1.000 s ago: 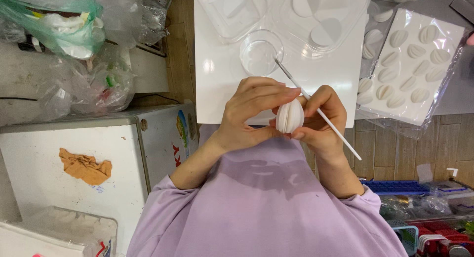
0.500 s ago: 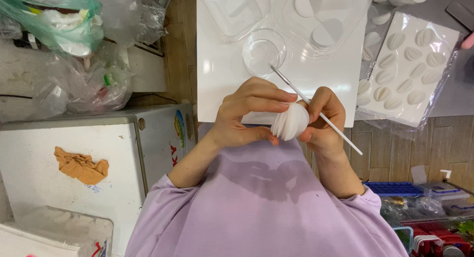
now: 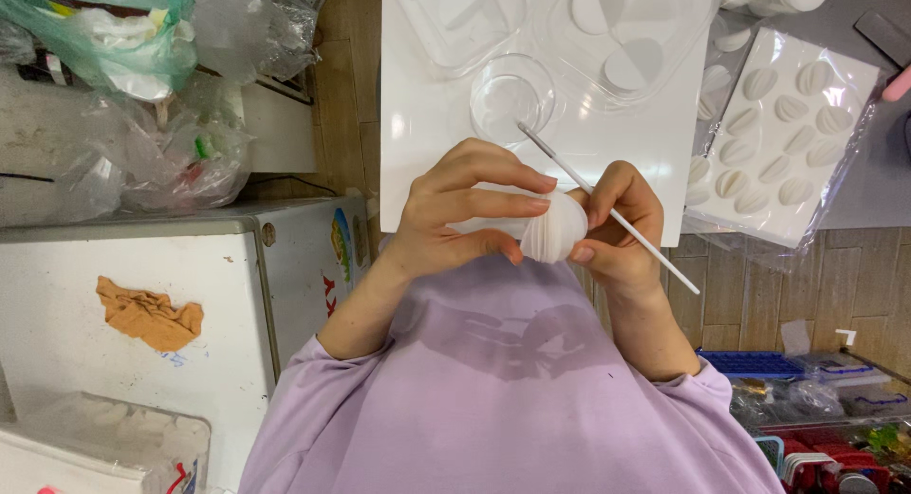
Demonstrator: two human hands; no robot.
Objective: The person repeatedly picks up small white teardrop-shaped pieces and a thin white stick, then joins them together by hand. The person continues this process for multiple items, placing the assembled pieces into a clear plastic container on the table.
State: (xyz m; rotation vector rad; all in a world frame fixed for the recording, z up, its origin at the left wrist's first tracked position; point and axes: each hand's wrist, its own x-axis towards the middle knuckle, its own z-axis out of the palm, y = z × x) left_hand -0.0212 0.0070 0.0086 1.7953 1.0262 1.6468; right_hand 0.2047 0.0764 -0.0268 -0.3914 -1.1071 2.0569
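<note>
Gripping: left hand (image 3: 455,214) clasps white ribbed shell cast (image 3: 555,228) above lap; right hand (image 3: 617,223) pinches thin white brush (image 3: 607,209) | step: likely detailing cast | next: steady, light strokes over ridges, near clear dish (image 3: 512,95).

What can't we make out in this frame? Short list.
- White ribbed piece, head view: its near-left part is covered by the left hand; full shape unclear.
- Thin white stick: middle hidden by the right hand; tip too small to tell.
- Clear round dish: contents unreadable, clear on white board.
- Clear moulded trays: cut by the top edge.
- Red and blue items, bottom right: cut off, too small.
</note>
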